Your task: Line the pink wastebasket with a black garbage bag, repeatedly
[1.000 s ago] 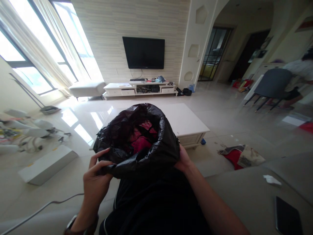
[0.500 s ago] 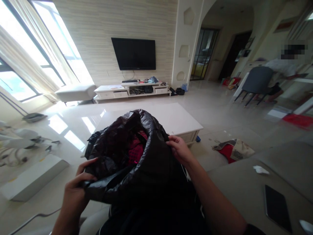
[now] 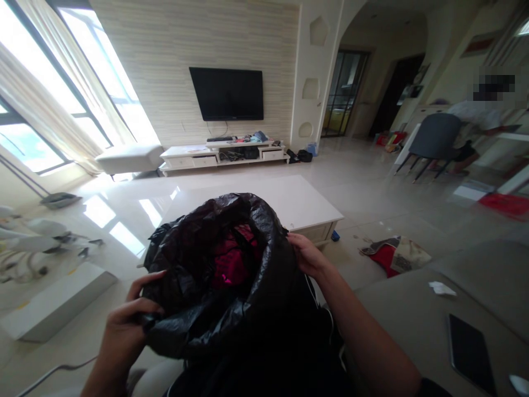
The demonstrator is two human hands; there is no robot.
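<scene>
Black bag [image 3: 215, 333] has its mouth turned more squarely upward than half a second ago, baring more of the pink item [image 3: 231, 264] inside it; over the full second, the right hand [image 3: 308, 256] has gone from low on the bag's flank up to near its rim. The left hand [image 3: 126, 325] is clamped on the rim at the bag's near left, fingers curled over the plastic. Thumb and fingers of the right hand pinch the bag's outer right side. So the bag is between the two hands, mouth spread wide, and the pink item lies in its hollow, to the right of the left hand's fingers and touched by neither hand.

Beyond both hands stands a white table [image 3: 306, 198], partly hidden by the bag. To the left of the left hand a long pale box [image 3: 61, 303] lies on the floor, and a cable [image 3: 61, 368] runs off below that same hand. Right of the right hand, a red and beige cloth [image 3: 399, 256] lies on the floor; nearer, on the grey sofa [image 3: 392, 320], are a crumpled white tissue [image 3: 442, 288] and a dark phone [image 3: 471, 350]. Far beyond the right hand, a person [image 3: 475, 118] in a white top sits on a grey chair [image 3: 438, 132].
</scene>
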